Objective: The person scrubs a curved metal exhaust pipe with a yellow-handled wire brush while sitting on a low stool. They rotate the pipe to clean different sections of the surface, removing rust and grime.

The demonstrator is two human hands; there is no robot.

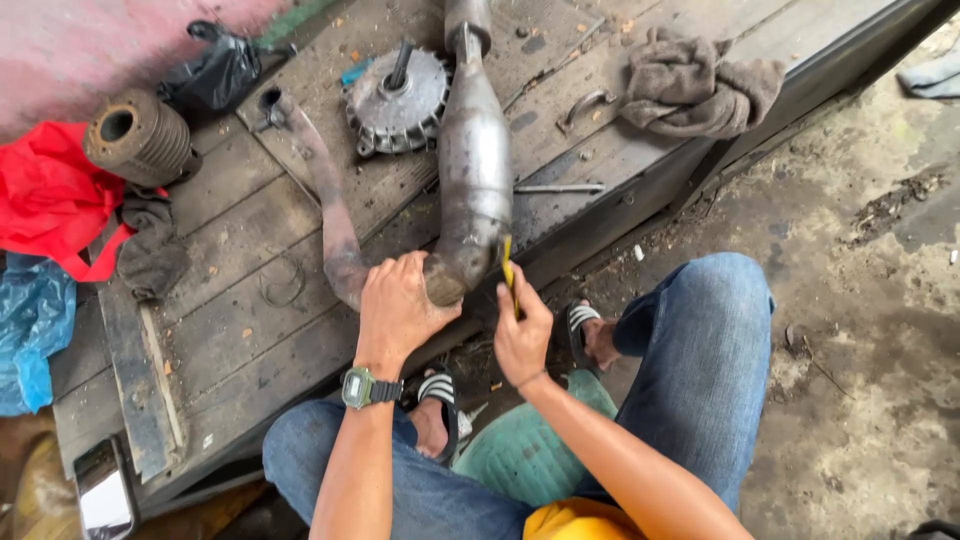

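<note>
A grey metal exhaust muffler [474, 160] with a rusty curved pipe [325, 190] lies across a low wooden platform [240, 300]. My left hand [397, 310], with a green wristwatch, grips the bend where pipe meets muffler. My right hand [522, 335] holds a thin yellow-handled tool [508, 270] upright against the muffler's near end. I am crouched at the platform's edge in blue jeans and sandals.
A finned round metal cover [398, 100] and a ribbed cylinder [138, 138] sit on the boards. Brown rags [700, 85], a red cloth [50, 195], black bag [215, 75], blue plastic [30, 320], a phone [103, 492] and a metal rod [560, 188] lie about. Concrete floor [860, 330] to the right.
</note>
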